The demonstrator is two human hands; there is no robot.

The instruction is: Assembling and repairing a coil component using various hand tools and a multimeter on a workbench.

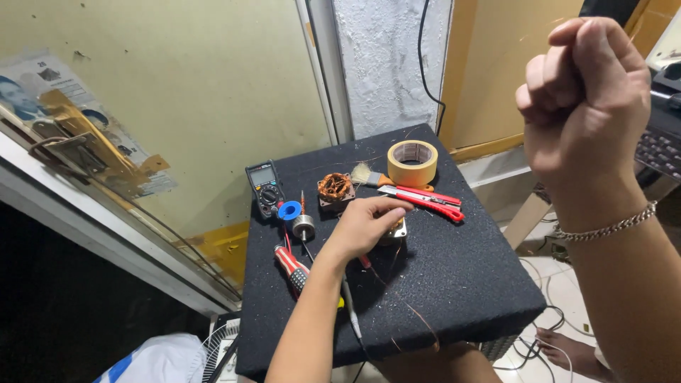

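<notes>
Motor part [394, 230] lies under left hand [365, 225]'s closed grip; right hand [585, 99] fisted, raised.

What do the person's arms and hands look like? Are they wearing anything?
Both arms are bare, with no sleeves and no gloves. The right hand has a silver chain bracelet around its wrist. The left hand wears nothing, no ring or watch showing.
</notes>
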